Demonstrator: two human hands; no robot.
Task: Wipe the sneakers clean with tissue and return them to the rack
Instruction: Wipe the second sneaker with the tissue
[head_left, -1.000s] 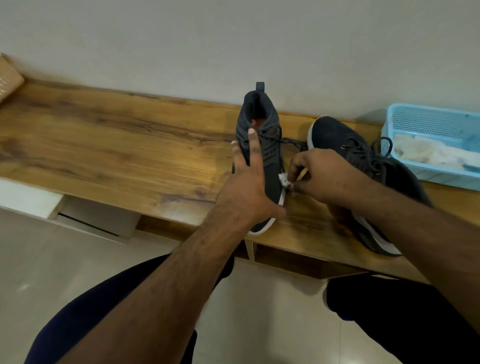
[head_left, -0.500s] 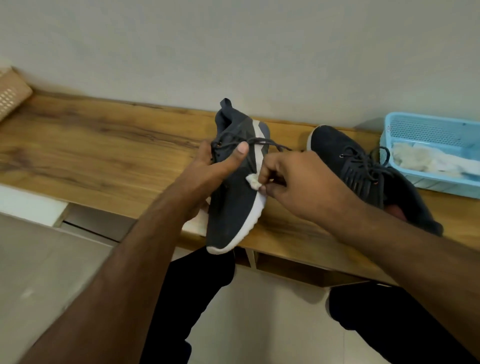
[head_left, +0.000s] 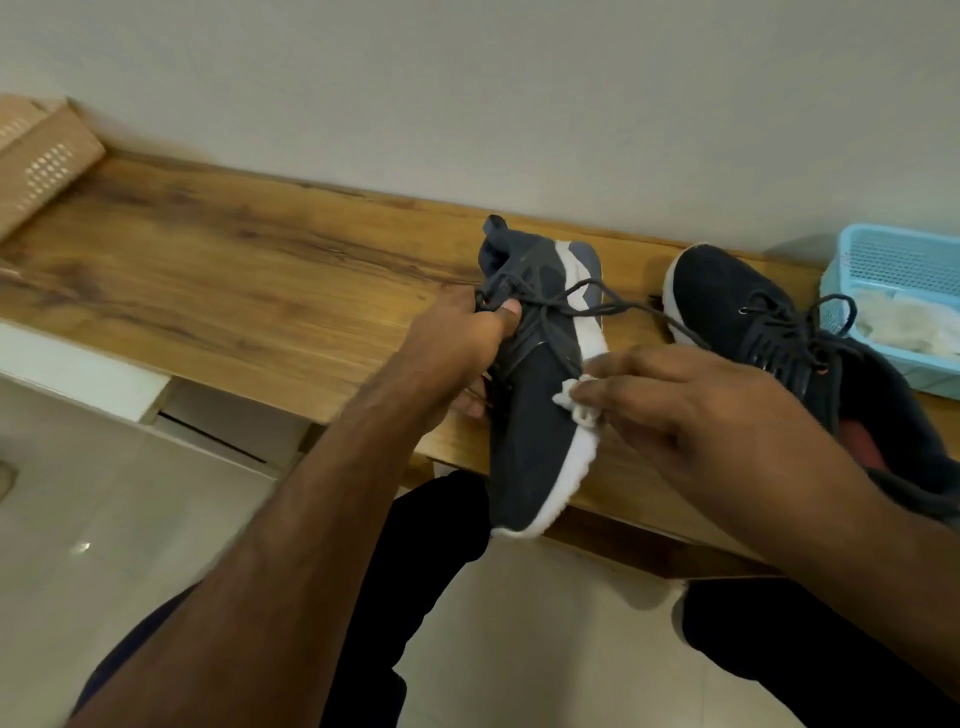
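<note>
A dark sneaker with a white sole (head_left: 535, 441) is tilted on its side, its toe hanging past the front edge of the wooden rack top (head_left: 218, 280). My left hand (head_left: 457, 343) grips it at the laces, thumb over the tongue. My right hand (head_left: 680, 400) pinches a small crumpled white tissue (head_left: 576, 402) and presses it against the sneaker's side near the sole. The second dark sneaker (head_left: 779, 338) lies on the rack top to the right, partly hidden by my right forearm.
A light blue plastic basket (head_left: 893, 260) with white tissue inside sits at the right end against the wall. A tan perforated basket (head_left: 36, 161) stands at the left end. Open rack compartments show below the top. My knees are near the front edge.
The sneaker stood upright under my flat left hand; my left hand has now gripped it, tipped it onto its side and drawn it toward me. The right hand's tissue has moved along its side.
</note>
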